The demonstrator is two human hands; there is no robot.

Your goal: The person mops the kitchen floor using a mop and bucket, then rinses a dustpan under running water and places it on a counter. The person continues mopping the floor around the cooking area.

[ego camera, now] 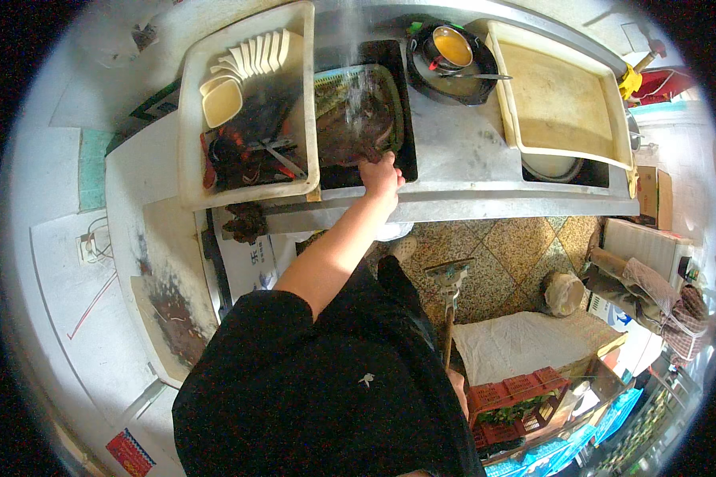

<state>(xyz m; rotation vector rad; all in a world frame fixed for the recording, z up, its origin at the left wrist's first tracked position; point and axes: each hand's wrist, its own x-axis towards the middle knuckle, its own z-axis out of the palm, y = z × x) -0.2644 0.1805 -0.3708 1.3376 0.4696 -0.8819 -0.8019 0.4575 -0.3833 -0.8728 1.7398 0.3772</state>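
Observation:
My left hand point(382, 179) reaches over the front edge of the sink point(410, 149), its fingers closed on a corner of a dark wet cloth point(349, 134). The cloth lies in a plastic basin point(397, 89) inside the sink. A stream of water point(351, 53) falls onto it from above. Low beside my body, my right hand point(458, 390) is partly hidden by my black shirt. It is at the wooden handle of a flat clamp-head mop point(449, 274), closed around the shaft as far as I can see.
A white tub point(250, 194) at left holds several pale bowls point(222, 101) and dark, red-handled tools. Right of the sink stand a black basin point(417, 77) with a pot point(451, 46), and a cream tub point(564, 89). Behind the mop are red plastic crates point(516, 387).

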